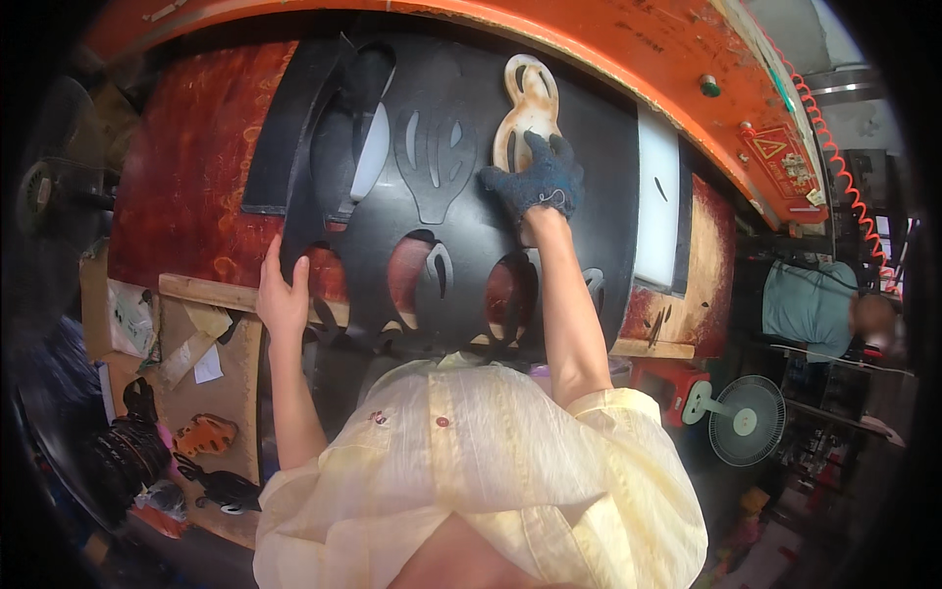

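Note:
A large black sheet (392, 236) with several cut-out holes lies across the work surface in front of me. My right hand (546, 180), in a dark blue-grey glove, grips the near end of a pale, rust-stained cutting die (534, 90) resting on the sheet. The glove hides that end of the die. Left of it, a black slotted shape (435, 162) shows its outline within the sheet. My bare left hand (283, 294) is at the sheet's near left edge, thumb and fingers apart. A narrow black strip of the sheet rises beside its fingertips.
An orange machine beam (667, 88) arches over the far side, with a coiled red hose (834, 137) at right. A white board (659, 196) shows under the sheet. A fan (746, 420) and red stool (667, 383) stand at right. Another person (810, 306) is farther right.

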Tool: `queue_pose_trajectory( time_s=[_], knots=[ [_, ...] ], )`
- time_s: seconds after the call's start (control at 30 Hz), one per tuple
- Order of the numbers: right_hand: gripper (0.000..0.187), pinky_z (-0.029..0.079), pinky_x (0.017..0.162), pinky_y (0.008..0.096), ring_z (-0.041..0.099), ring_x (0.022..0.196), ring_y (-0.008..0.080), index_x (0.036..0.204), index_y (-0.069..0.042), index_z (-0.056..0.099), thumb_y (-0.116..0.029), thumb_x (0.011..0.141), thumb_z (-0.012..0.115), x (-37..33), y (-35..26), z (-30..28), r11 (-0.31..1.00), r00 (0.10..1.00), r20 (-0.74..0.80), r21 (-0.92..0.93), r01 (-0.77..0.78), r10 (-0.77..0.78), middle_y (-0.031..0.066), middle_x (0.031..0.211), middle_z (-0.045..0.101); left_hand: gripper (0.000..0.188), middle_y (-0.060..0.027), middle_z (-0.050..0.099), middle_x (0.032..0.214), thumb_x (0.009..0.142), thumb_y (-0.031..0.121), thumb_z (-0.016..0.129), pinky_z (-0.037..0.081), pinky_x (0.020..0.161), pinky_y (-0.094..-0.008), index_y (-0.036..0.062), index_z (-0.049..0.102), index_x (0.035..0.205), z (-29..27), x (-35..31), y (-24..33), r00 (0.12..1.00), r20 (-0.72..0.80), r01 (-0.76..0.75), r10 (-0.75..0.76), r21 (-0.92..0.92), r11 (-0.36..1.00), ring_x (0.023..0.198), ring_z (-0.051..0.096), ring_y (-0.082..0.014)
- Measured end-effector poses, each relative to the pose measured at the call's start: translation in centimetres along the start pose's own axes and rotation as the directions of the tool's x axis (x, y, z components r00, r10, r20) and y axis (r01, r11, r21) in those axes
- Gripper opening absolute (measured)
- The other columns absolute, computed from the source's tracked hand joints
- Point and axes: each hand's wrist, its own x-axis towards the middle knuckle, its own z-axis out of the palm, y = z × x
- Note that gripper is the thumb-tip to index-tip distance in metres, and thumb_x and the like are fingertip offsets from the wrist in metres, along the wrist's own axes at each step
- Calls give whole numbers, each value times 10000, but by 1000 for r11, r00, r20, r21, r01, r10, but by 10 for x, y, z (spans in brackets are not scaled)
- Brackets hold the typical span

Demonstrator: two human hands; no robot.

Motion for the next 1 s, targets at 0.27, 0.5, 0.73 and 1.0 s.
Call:
queue_pose_trajectory(
  time_s=[0.27,0.5,0.73,1.0],
  knots=[
    [815,424,1000,409,515,1181,381,1277,-87,569,-501,612,794,2,12,29,997,997,-5,28,75,-74,218,1331,490,377,7,577,772,963,350,554,427,505,-197,24,607,1146,-19,41,1,875,367,484,-317,-697,529,561,507,-60],
    [757,439,968,373,564,1130,328,1232,100,524,-422,731,747,-39,191,-12,906,881,-255,261,-334,399,256,1195,585,278,14,566,687,974,323,539,352,420,-209,66,594,884,-28,71,21,811,571,516,-130,-592,619,445,447,-62],
    [616,479,757,359,613,854,230,1093,45,637,-485,780,660,-80,245,-13,658,834,205,531,-534,512,183,948,674,242,23,576,693,967,258,553,287,362,-184,45,640,892,-34,95,39,901,361,428,-241,-655,622,451,423,-34],
    [419,482,775,332,655,810,204,938,4,706,-388,825,610,0,169,-4,859,895,10,277,-430,445,162,854,704,226,21,617,726,941,238,593,278,355,-170,31,683,953,-65,179,45,958,263,258,-113,-622,739,486,462,-22]
  ],
)
